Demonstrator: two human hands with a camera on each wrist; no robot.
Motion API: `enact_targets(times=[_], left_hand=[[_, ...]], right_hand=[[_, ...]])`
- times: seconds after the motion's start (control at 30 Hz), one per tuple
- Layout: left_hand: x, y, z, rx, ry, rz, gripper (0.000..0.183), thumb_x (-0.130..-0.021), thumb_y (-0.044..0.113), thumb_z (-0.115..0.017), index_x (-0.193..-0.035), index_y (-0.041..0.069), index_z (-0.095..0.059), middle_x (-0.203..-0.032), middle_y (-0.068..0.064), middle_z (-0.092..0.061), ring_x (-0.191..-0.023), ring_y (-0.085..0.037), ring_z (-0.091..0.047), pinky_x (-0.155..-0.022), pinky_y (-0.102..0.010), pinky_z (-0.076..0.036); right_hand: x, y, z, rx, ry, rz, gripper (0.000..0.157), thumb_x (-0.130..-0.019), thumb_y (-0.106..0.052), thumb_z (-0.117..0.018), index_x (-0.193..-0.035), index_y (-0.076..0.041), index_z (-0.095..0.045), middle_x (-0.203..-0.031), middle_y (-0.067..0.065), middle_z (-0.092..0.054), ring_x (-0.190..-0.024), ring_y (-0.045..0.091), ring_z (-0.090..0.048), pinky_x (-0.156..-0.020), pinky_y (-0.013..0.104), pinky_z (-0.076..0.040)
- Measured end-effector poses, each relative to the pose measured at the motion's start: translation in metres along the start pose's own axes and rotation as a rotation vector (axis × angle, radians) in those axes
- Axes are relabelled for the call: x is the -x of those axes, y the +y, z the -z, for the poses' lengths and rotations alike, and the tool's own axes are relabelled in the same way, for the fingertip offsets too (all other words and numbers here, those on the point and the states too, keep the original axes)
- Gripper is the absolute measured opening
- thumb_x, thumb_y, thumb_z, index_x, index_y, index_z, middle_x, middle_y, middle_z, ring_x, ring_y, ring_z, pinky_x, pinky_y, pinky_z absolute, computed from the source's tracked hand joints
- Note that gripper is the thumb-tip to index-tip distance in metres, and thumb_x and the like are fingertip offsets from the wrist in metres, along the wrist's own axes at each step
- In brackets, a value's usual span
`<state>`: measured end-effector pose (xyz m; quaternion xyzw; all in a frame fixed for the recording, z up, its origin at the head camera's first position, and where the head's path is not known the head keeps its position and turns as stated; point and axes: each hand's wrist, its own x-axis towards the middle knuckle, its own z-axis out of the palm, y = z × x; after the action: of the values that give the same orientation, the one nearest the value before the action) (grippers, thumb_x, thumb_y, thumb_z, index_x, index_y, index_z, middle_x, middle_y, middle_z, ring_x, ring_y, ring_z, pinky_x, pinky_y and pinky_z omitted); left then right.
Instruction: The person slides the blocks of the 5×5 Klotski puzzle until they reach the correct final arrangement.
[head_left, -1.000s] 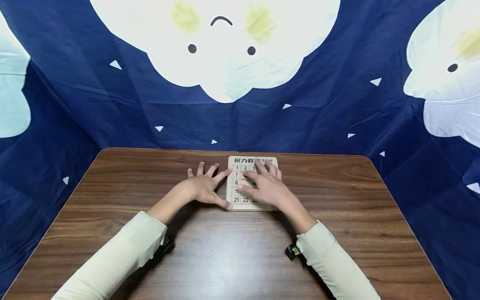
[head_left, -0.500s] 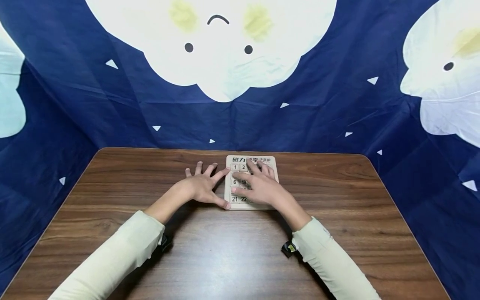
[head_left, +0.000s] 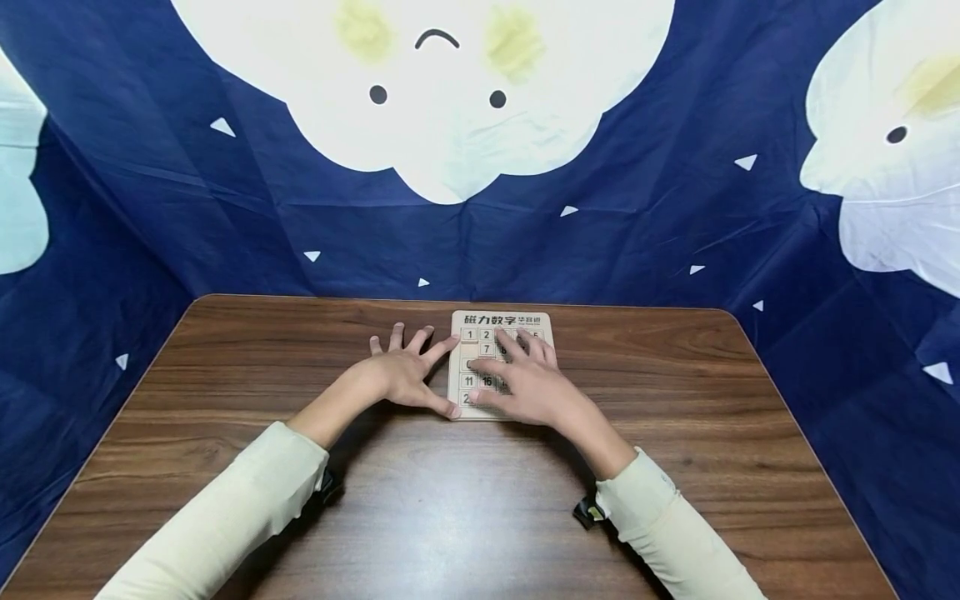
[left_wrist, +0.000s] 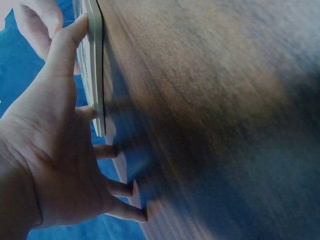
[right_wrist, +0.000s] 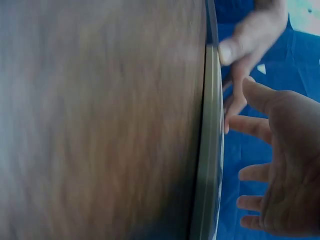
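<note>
A pale wooden number sliding puzzle [head_left: 491, 320] lies flat near the table's far edge. Tile 7 [head_left: 486, 349] stands in the second column, with a bare slot [head_left: 468, 350] to its left, under tile 1. My left hand [head_left: 401, 377] is spread; its thumb and index fingertip touch the board's left side, also seen on the board edge [left_wrist: 96, 65] in the left wrist view. Over the tiles, my right hand [head_left: 536, 387] has its fingers extended, the index tip on or just above tile 6. In the right wrist view its fingers [right_wrist: 255, 172] look fairly straight. Several tiles are hidden beneath it.
The brown wood-grain table [head_left: 450, 517] extends around the board. Behind it and along both sides hangs a blue cloth [head_left: 255, 225] with white cloud prints. A small black device [head_left: 588, 510] sits at the right sleeve's cuff.
Tile 7 has shifted one column right from its place a second ago, leaving a bare slot there. My right hand has moved over the tiles slightly toward me. My left hand stays at the board's side.
</note>
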<state>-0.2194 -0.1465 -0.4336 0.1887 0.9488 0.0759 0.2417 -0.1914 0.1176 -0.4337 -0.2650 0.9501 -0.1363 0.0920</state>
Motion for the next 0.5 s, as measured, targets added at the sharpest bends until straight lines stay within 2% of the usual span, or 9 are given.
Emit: enact_targets(times=[0.17, 0.33, 0.5], left_hand=[[0.000, 0.001, 0.000, 0.000, 0.002, 0.002, 0.131, -0.082, 0.090, -0.077, -0.182, 0.040, -0.008, -0.190, -0.022, -0.004, -0.168, -0.071, 0.006, -0.125, -0.096, -0.003], [0.000, 0.000, 0.000, 0.004, -0.005, 0.009, 0.131, -0.083, 0.089, -0.078, -0.182, 0.040, -0.007, -0.191, -0.021, -0.003, -0.168, -0.070, 0.008, -0.126, -0.095, -0.002], [0.000, 0.001, 0.000, -0.001, -0.006, 0.006, 0.131, -0.083, 0.089, -0.077, -0.183, 0.040, -0.007, -0.191, -0.022, -0.003, -0.168, -0.071, 0.008, -0.125, -0.095, -0.003]], right_hand=[[-0.006, -0.006, -0.004, 0.002, 0.007, -0.025, 0.058, -0.109, -0.064, -0.063, -0.160, -0.036, -0.065, -0.186, 0.023, -0.026, -0.172, 0.060, -0.017, -0.137, 0.078, -0.016], [-0.016, -0.004, -0.002, 0.001, 0.000, -0.056, 0.063, -0.110, -0.068, -0.060, -0.163, -0.036, -0.060, -0.187, 0.023, -0.023, -0.172, 0.061, -0.015, -0.138, 0.077, -0.015], [-0.010, 0.005, 0.002, -0.027, 0.011, -0.068, 0.065, -0.110, -0.067, -0.060, -0.163, -0.031, -0.061, -0.188, 0.023, -0.022, -0.172, 0.059, -0.015, -0.137, 0.078, -0.013]])
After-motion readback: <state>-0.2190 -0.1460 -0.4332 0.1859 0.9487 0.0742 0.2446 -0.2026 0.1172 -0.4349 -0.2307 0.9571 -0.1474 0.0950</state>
